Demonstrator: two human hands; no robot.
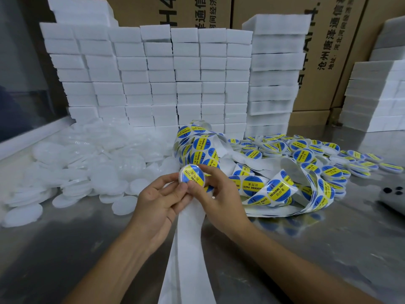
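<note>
lid: I see a small round white lid point(182, 174) held up just above the surface, centre of the view, face tilted toward the camera
label: blue and yellow "SOLDERING PASTE" label point(193, 176) covers the lid's face
left hand: left hand point(160, 205) pinches the lid's left and lower edge, fingers curled round it
right hand: right hand point(219, 198) grips the lid from the right, index finger over the top edge, thumb pressed on the lower part of the face
backing strip: bare white backing strip point(188, 249) runs from under both hands down toward me, between the forearms
sticker strip: looped, tangled sticker strip point(271, 189) with the same labels lies just right of and behind the hands, touching the surface
labelled lids: heap of labelled lids point(306, 150) sits further right, behind the strip
plain lids: pile of plain lids point(87, 163), white with no labels, spreads to the left of the hands
foam blocks: white foam blocks point(162, 80) are stacked in columns along the back, with more at the far right
cartons: brown cartons point(328, 51) with printed text stand behind the foam
surface: shiny metal surface point(328, 238) carries everything
grey object: grey object point(392, 196) with dark holes at the right edge, I cannot tell what it is
</note>
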